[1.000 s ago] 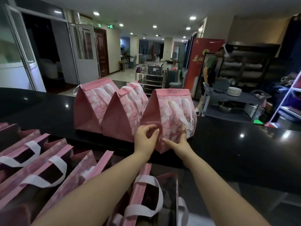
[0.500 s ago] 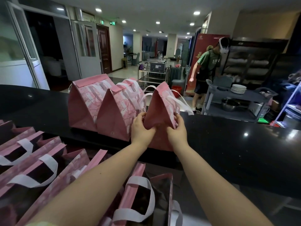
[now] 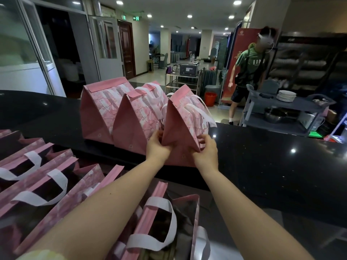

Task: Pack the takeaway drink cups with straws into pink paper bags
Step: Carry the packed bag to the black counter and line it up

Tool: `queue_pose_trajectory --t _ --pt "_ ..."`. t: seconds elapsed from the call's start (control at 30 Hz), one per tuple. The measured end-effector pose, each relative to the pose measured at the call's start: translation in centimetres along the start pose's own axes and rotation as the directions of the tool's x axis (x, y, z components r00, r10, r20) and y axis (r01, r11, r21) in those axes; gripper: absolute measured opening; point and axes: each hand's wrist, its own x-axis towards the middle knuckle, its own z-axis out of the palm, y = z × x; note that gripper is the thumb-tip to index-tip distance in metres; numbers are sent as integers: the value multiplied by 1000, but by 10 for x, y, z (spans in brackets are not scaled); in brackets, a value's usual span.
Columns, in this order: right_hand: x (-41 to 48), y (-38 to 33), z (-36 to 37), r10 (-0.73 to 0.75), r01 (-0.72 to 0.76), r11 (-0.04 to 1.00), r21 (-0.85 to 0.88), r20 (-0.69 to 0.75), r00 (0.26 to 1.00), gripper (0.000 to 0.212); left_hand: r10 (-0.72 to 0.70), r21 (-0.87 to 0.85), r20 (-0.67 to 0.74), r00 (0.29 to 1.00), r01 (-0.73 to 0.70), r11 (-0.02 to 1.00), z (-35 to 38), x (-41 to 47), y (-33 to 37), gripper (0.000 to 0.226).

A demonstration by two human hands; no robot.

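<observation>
Both bare arms reached forward and drew toward each other. The left forearm point(image 3: 105, 199) ran up from the lower left and the right forearm point(image 3: 244, 209) from the lower right, each with a roughly straight wrist. The left hand point(image 3: 157, 147) and the right hand point(image 3: 206, 150) sat close together at about the same height, backs toward the camera. One corner of a pink paper bag point(image 3: 180, 126) stood between them. The left hand's fingers curled against the bag's left side. The right hand's thumb and bent fingers pinched its right edge low down. The palms were hidden.
</observation>
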Motion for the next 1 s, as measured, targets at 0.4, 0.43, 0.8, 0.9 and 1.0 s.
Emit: queue_pose_trajectory --t 0.4,0.43,0.8,0.9,1.0 --pt "-8 -4 17 37 -37 999 -5 175 984 33 41 260 -137 990 -4 966 -34 -2 -15 22" --pt "-9 -5 20 37 -34 999 -20 185 982 32 29 258 -150 988 11 966 -37 -3 -17 20" --pt "-47 -28 -15 8 -3 1000 -19 236 972 40 62 347 102 993 -94 933 -72 -31 -3 35" --pt "-72 -45 -35 -69 85 996 -36 322 944 37 134 408 244 961 -227 884 -86 -54 18 39" --pt "-102 -53 -50 -102 160 982 -103 421 901 32 171 433 342 924 -317 844 -101 -84 36 36"
